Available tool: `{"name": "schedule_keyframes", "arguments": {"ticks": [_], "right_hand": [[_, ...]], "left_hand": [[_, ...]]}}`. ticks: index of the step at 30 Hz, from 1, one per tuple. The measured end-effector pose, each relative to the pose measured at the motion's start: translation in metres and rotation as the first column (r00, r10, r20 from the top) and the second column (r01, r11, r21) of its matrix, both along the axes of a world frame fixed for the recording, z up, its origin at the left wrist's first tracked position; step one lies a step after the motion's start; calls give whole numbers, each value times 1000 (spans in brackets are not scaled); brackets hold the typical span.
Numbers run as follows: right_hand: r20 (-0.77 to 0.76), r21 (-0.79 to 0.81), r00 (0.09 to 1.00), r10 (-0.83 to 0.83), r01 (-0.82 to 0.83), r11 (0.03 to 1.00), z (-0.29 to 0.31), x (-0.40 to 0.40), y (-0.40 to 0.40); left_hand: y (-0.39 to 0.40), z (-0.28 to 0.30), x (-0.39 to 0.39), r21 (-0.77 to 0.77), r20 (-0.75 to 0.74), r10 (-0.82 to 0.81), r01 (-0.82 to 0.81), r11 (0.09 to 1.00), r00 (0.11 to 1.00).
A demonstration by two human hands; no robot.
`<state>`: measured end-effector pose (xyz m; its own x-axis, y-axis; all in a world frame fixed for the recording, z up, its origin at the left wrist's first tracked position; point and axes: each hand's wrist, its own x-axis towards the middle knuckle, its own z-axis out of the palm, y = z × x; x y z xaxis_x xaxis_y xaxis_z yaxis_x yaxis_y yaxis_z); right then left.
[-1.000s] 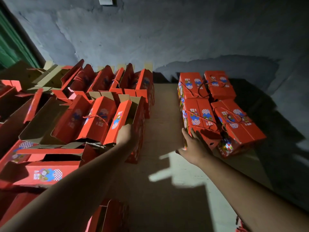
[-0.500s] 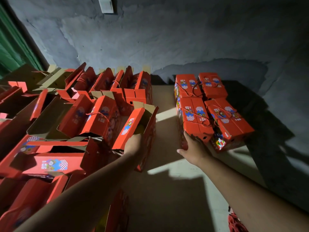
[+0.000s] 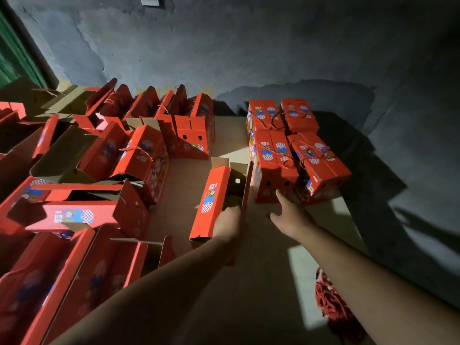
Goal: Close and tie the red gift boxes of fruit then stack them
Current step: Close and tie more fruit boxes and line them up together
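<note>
Between the crowd of unclosed boxes and the finished stack, an open red gift box (image 3: 219, 195) stood on brown cardboard sheeting (image 3: 184, 175), its flaps up and the brown inside showing. The left hand (image 3: 229, 224) gripped its near end, fingers curled over the edge into the opening — the printed side flap leaned out to the left of the wrist. What lay inside was too dark to make out.

The right hand (image 3: 290, 215) reached forward with fingers spread and relaxed, holding nothing; its fingertips were at the lower front corner of the nearest closed box (image 3: 272, 170), though whether they actually touched it could not be told. That box belonged to a block of tied red boxes (image 3: 296, 145), four visible on top in two rows, each bound with red cord, set against the grey wall (image 3: 249, 46). The open box sat just beside this block, its far flap nearly against it.

To the left lay many open boxes (image 3: 99, 165), flaps raised at all angles, several with cord handles. A bundle of red cord (image 3: 331, 300) lay near the right forearm, beside a bright patch of light on the floor. A green door edge (image 3: 15, 63) showed at far left.
</note>
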<state>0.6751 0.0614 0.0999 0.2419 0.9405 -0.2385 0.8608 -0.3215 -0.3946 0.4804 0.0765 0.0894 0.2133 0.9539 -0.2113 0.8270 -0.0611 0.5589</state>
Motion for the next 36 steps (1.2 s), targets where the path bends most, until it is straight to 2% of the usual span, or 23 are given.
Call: {"name": "schedule_keyframes", "arguments": {"ticks": [5,9,13,15,17,19,25,31,36], "right_hand": [[-108,-28,987,-115,112,993,-6,10,-23],[-252,-59,927,-279,273,960,-9,20,-36],[-351,-76,803,-482,488,869,-7,35,-51],[-408,-114,717,-565,574,811,-5,44,-60],[-439,-145,663,-606,613,776,-5,53,-66],[-437,-174,640,-632,629,758,-6,62,-72],[-461,-324,601,-653,572,754,-6,72,-94],[-516,-395,614,-598,449,802,-24,53,-123],[-595,-365,515,-617,511,778,-25,42,-149]], "left_hand": [[-40,-2,14,34,-25,-103,104,994,994],[-76,-8,22,103,-47,-161,165,981,986],[-111,-11,13,274,22,-233,218,937,972],[-125,-10,3,263,30,-272,255,930,962],[-137,-12,-9,221,-50,-286,290,931,957],[-149,-9,-24,212,-143,-322,347,914,936],[-172,1,-70,170,-259,-370,419,892,892],[-185,3,-101,201,-232,-391,437,877,891],[-188,5,-103,258,-258,-373,436,862,891]]}}
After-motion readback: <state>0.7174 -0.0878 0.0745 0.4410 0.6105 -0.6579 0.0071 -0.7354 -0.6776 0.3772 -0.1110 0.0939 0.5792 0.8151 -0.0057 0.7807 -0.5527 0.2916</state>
